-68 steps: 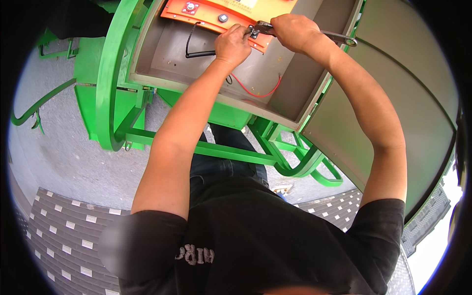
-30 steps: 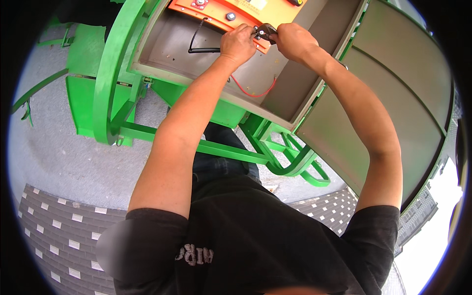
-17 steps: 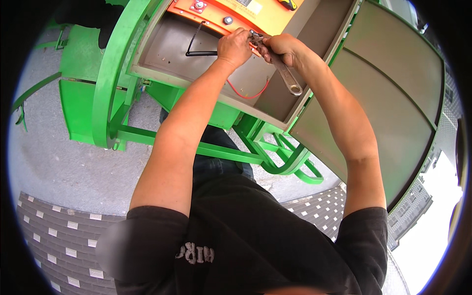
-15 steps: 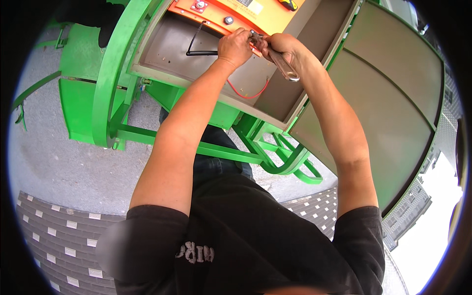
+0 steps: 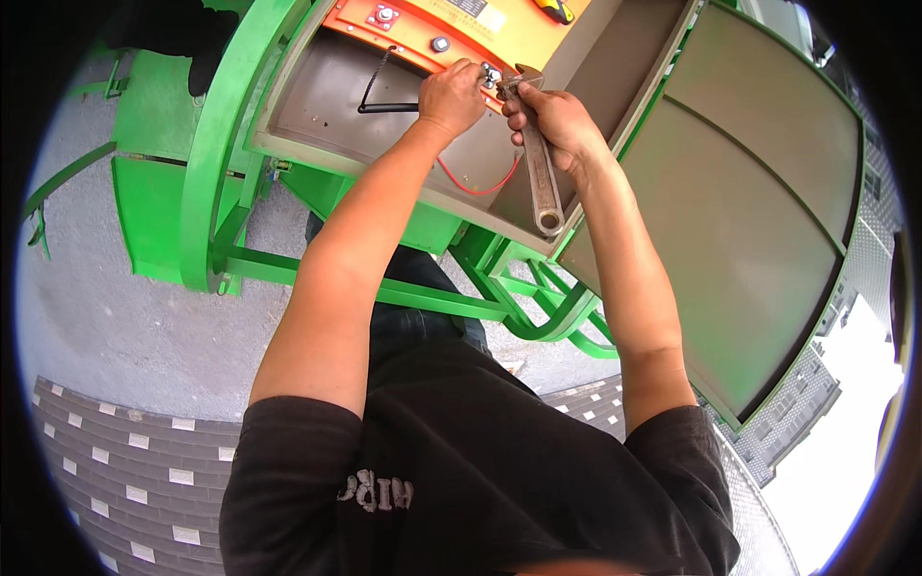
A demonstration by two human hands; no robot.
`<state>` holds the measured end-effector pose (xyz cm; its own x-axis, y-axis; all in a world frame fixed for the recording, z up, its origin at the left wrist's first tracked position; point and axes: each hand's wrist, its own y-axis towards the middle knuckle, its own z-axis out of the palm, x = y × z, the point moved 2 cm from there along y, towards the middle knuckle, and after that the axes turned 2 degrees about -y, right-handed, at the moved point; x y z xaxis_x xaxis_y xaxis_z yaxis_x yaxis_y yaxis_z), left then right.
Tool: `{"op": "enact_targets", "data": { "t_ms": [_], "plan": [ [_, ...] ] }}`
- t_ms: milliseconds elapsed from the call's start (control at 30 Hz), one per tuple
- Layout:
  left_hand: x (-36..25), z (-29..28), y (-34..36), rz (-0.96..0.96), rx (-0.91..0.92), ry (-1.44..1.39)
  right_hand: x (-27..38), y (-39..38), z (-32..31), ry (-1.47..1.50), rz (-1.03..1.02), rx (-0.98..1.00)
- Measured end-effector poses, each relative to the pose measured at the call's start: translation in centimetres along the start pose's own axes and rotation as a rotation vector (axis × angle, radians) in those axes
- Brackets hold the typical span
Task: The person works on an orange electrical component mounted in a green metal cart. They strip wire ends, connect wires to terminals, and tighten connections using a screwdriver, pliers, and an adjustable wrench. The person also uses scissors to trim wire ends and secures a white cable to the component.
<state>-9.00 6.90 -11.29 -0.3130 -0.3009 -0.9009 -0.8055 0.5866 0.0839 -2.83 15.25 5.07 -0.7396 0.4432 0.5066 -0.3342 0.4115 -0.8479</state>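
My right hand (image 5: 562, 125) grips a large steel adjustable wrench (image 5: 538, 182) by its upper part, with the jaws near a metal terminal fitting (image 5: 490, 73) on an orange unit (image 5: 485, 38). The wrench handle hangs down toward me. My left hand (image 5: 449, 99) is closed at that fitting's left side, fingertips pressed there; what they hold is hidden. The orange unit lies in a grey metal box (image 5: 327, 96), with a black cable (image 5: 389, 107) left of my left hand and a thin red wire (image 5: 475, 189) below my hands.
Green tubular framework (image 5: 202, 211) surrounds the box's left and lower sides. An open grey metal lid (image 5: 749, 259) leans out at the right. A yellow-and-black tool (image 5: 554, 10) lies atop the orange unit. Pale paved ground (image 5: 134, 336) shows below the frame.
The wrench has swung from pointing right to hanging down toward me. My right hand and forearm have moved inward and lower, turning with it. My left hand stays by the fitting.
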Motion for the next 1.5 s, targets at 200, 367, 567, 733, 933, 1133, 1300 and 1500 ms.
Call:
{"op": "enact_targets", "data": {
  "t_ms": [200,367,567,733,933,1133,1300,1500],
  "plan": [
    [0.1,0.1,-0.1,0.033,-0.021,0.012,1.2,0.2,-2.2,-1.775,-0.511,-0.122],
    [0.1,0.0,-0.1,0.03,-0.011,0.022,3.2,1.9,-2.4,-2.035,-0.491,-0.12],
    [0.1,0.0,0.0,0.034,-0.015,0.021,3.8,2.6,-1.9,-2.123,-0.53,-0.05],
    [0.1,0.0,0.0,0.0,0.02,0.031,3.8,3.3,-2.0,-2.229,-0.645,-0.018],
    [0.1,0.0,0.1,-0.011,0.017,0.044,3.9,3.2,-2.0,-2.415,-0.875,0.001],
    [0.2,0.1,0.0,0.01,-0.003,0.035,4.1,3.5,-1.7,-2.424,-0.88,0.009],
    [0.2,0.0,0.0,0.013,0.004,0.036,3.8,3.5,-1.9,-2.367,-0.838,-0.007],
    [0.0,-0.1,0.0,0.015,-0.006,0.018,3.8,3.4,-1.7,-2.322,-0.831,0.011]
  ]
}}
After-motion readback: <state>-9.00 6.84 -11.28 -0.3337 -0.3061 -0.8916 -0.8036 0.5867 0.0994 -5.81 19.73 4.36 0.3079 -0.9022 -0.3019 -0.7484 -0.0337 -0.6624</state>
